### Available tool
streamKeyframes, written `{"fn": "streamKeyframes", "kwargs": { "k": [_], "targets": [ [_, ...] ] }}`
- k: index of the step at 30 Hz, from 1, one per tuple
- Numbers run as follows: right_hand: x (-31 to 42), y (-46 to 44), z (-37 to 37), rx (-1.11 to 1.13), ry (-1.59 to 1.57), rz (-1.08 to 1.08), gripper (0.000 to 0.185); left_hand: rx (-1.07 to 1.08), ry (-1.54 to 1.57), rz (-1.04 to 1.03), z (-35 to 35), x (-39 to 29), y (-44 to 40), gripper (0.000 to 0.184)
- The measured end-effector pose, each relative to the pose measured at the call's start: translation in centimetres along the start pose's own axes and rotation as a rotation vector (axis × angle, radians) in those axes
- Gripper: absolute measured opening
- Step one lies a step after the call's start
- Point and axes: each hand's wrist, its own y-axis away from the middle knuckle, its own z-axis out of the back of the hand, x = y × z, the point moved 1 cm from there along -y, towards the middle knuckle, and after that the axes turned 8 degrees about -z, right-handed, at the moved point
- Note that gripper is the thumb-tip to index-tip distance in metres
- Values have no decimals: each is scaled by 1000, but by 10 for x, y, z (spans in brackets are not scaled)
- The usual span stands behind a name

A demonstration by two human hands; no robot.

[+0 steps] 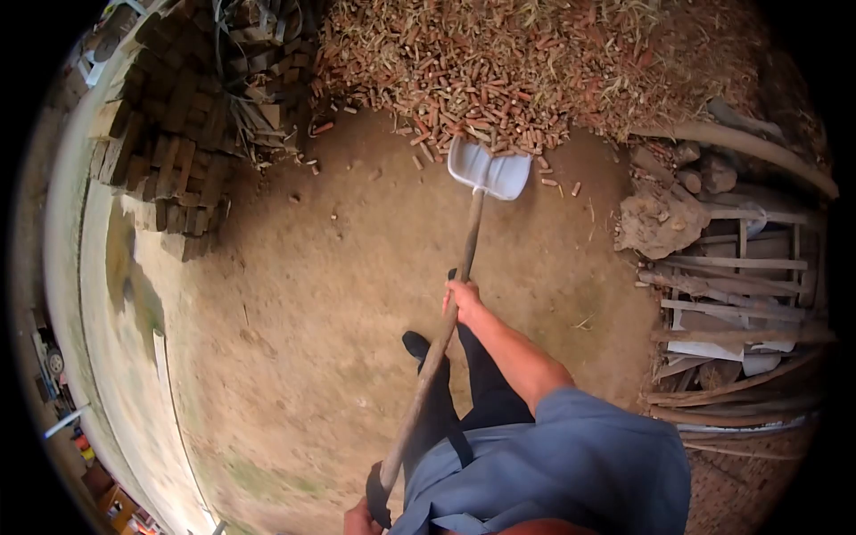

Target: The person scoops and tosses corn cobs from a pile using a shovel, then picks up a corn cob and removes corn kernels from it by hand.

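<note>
- Shovel (434,359): on the near side of the cob pile (535,62), its long axis running from the rear end, farthest from the pile, forward and a little rightward to the pile's near edge.
- Blade (489,169): whitish, pointing toward the pile, its front edge up against the loose cobs there, its hollow face turned upward.
- Handle (409,419): a long wooden pole, slanting past the front of the person's body on the near side of the pile.
- Right hand (462,300): between the pile and the person's body, fingers closed around the handle, well back from the blade.
- Left hand (360,518): farther from the pile than the right hand, at the handle's rear end; its fingers are mostly hidden, so how far they close cannot be told.
- Dirt floor (294,312): spreads out from the near side of the pile, under the person's feet.
- Stacked blocks (178,152): left of the pile.
- Wooden slats (740,263): to the right of and nearer than the pile, beside a rough lump (660,223).
</note>
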Motion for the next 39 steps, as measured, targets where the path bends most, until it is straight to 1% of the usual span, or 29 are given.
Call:
{"fn": "streamKeyframes", "kwargs": {
  "k": [3,5,6,7,8,9,11,12,14,15,16,17,19,20,22,23,25,26,28,29,30,31,33,34,36,37,39],
  "targets": [
    [90,-43,-13,-80,-60,-25,15,-28,-87,53,6,-68,-72,32],
    [156,-78,-7,-15,-73,19,15,-49,-161,100,6,-104,-114,31],
    [170,-83,-14,-18,-77,27,15,-36,-167,41,12,-116,-119,32],
    [171,-80,-13,-27,-48,53,16,0,-170,-6,19,-126,-114,32],
    [160,-70,-9,-31,-3,58,17,11,-145,91,18,-129,-115,33],
    [157,-70,-13,-17,9,60,17,-6,-136,92,16,-123,-118,33],
    [131,-62,-11,-81,16,22,20,105,71,234,16,-97,-114,33],
    [122,-56,-11,-84,9,27,19,98,173,317,8,-69,-110,32],
    [101,-51,0,-101,12,29,18,90,214,311,-8,-51,-104,30],
    [89,-59,5,-130,67,-8,16,67,253,310,-18,-39,-98,30],
    [86,-65,3,-153,119,-41,14,43,14,234,-36,5,-103,30],
    [88,-68,1,-148,121,-39,14,38,14,233,-45,17,-109,30],
    [93,-71,2,-174,97,-1,14,-111,-257,41,-54,19,-119,32],
    [89,-71,4,-176,104,-4,14,-117,-271,81,-51,25,-120,33],
    [76,-73,0,-207,119,67,15,-137,-259,95,-63,32,-130,33],
    [78,-78,-1,-205,113,58,15,-150,-261,101,-63,37,-132,33],
    [89,-87,16,-208,91,-9,15,-164,-277,105,-81,27,-123,33],
    [90,-87,23,-156,87,-22,15,-160,-244,100,-86,31,-122,33],
    [76,-64,26,-179,119,16,15,-178,-203,91,-98,44,-118,32],
    [75,-61,21,-198,135,40,15,-190,-231,82,-104,59,-121,31],
    [78,-67,21,-197,134,29,15,-190,-268,83,-104,67,-118,31],
    [93,-79,20,-201,123,20,15,-181,-279,87,-92,48,-128,31],
    [126,-102,17,-83,-36,-14,17,-257,-310,66,-77,1,-156,29],
    [130,-100,10,-76,-35,-10,17,-231,-380,87,-66,-3,-165,29],
    [137,-91,-5,-162,-25,76,16,-235,-364,46,-53,18,-169,29],
    [132,-89,-1,-163,-30,76,16,-225,-342,18,-51,28,-166,28],
    [122,-83,-5,-120,-13,101,16,-216,-363,31,-48,35,-161,29]
  ]
}}
